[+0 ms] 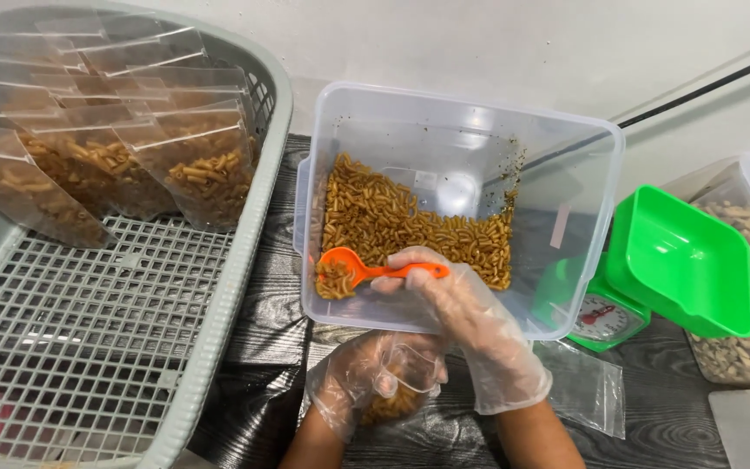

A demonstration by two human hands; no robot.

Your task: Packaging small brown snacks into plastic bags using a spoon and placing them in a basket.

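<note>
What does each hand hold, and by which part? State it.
Right hand: the orange scoop, gripped by its handle. Left hand: a small clear bag partly filled with snack pieces, clasped around its body.

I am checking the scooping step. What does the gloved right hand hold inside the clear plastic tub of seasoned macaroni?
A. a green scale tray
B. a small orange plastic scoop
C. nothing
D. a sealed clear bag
B: the right hand grips the small orange plastic scoop, holding macaroni.

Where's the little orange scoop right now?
The orange scoop is inside the clear plastic tub at centre, held by the right hand and resting on the seasoned macaroni, just right of the grey basket.
</note>
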